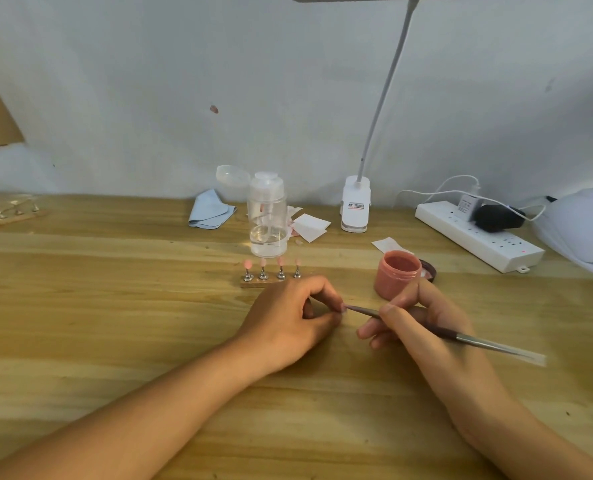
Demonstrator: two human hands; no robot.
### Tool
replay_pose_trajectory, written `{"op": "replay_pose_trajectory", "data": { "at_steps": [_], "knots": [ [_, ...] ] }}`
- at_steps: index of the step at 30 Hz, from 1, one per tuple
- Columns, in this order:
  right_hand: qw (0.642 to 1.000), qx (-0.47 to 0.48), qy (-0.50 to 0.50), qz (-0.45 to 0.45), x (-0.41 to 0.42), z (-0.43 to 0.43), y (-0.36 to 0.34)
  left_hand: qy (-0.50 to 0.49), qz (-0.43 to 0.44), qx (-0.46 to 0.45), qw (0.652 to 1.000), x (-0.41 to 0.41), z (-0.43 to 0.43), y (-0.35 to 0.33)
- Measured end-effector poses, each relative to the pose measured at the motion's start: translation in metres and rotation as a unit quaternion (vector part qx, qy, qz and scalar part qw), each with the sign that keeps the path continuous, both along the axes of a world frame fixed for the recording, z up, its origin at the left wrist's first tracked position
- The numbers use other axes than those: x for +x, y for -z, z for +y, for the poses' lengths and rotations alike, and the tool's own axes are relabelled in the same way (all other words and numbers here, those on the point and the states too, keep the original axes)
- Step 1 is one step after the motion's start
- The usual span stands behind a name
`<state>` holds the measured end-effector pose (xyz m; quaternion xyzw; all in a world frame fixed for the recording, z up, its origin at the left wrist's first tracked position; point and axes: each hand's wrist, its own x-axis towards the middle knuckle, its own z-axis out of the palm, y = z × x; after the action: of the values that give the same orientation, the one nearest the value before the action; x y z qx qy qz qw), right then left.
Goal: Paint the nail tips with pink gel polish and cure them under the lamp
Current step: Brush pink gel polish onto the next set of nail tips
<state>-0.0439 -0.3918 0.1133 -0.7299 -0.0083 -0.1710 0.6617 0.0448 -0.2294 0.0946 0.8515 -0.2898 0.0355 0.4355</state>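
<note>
At the middle of the wooden table [115, 306], the left hand [295, 313] pinched a small piece [342, 308] in curled fingers; what it was could not be told. The right hand [416, 323] gripped a brush [461, 336], its tip meeting that piece. Just beyond stood the open pink gel jar [397, 273]. Behind the left hand, four pink nail tips [263, 262] stood on a stand [253, 281]. The curing lamp [579, 230] sat far right.

Matt wooden table [115, 323]; glossy, seemingly plastic pink jar [397, 274].
</note>
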Motion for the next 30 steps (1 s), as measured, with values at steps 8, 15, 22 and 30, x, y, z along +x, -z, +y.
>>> {"op": "replay_pose_trajectory", "data": {
  "at_steps": [8, 15, 22, 30],
  "knots": [
    [0.997, 0.025, 0.019, -0.066, -0.0019, -0.0024, -0.0012, 0.002, 0.039, -0.029, 0.999, 0.0018, 0.0002, 0.001],
    [1.0, 0.018, -0.014, 0.007, -0.0001, -0.0015, 0.0005, -0.003, 0.044, -0.027, 0.999, 0.0016, 0.0001, 0.0006],
    [1.0, 0.017, 0.0, -0.004, 0.0001, -0.0018, 0.0014, -0.006, 0.054, -0.023, 0.998, 0.0018, 0.0002, 0.0007],
    [0.997, 0.083, 0.0, -0.009, -0.0032, -0.001, -0.0032, 0.005, 0.07, -0.061, 0.996, 0.0015, 0.0005, 0.0003]
  ]
}}
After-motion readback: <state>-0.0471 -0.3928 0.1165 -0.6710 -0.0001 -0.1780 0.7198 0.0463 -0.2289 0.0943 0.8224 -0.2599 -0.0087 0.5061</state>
